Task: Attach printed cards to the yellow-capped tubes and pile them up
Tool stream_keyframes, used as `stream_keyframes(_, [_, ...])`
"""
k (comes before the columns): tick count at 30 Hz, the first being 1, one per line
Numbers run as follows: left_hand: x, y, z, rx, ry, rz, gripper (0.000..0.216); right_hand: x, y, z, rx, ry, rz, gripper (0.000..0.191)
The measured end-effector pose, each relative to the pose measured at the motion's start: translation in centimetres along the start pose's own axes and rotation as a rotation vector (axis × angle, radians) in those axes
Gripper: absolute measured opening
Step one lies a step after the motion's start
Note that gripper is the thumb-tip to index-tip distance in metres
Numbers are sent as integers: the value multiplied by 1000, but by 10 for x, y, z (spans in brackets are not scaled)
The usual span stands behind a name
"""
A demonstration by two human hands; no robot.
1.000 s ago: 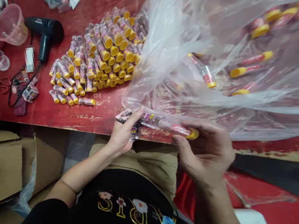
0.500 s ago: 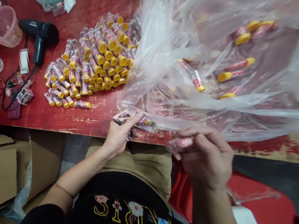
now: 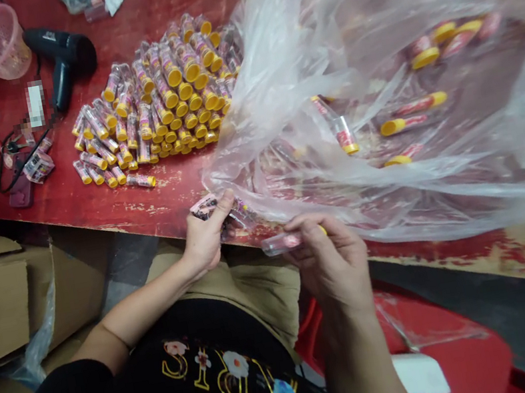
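1. Head view: a small clear plastic tube with a pink label and yellow cap (image 3: 285, 241) is pinched in the closed fingers of the right hand (image 3: 328, 263), just off the near edge of the worn red table (image 3: 106, 204).
2. Its long axis runs left to right, the open end towards the left hand (image 3: 206, 237), which lies near and is closed on a small stack of printed labels (image 3: 207, 206).
3. A large clear plastic bag (image 3: 378, 101) of loose tubes is spread just beyond both hands.
4. A pile of finished yellow-capped tubes (image 3: 164, 102) lies well apart, beside a black hair dryer (image 3: 60, 59).
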State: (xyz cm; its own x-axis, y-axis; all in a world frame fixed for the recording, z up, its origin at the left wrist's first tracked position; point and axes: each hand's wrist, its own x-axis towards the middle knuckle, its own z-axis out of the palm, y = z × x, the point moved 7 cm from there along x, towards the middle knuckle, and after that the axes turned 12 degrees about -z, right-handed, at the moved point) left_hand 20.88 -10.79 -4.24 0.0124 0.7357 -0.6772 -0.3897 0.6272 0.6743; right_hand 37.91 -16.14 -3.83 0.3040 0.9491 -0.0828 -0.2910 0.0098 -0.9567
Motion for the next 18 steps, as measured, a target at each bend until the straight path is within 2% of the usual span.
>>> stream_keyframes(4, [-1,0,2,-8,-23,-55,57,-4,-3,-3,93,77,-31,33])
stream_keyframes(10, [-2,-5,4,7,-68,-76,57,-6,-6,-9,4,179,-165,30])
stream_keyframes(14, [-1,-7,5,-15,-88,-88,58,-7,-4,-12,2,173,-175,29])
stream_keyframes(18, [2,-9,2,-66,-55,-107,54,-11,-1,-13,76,163,-147,33])
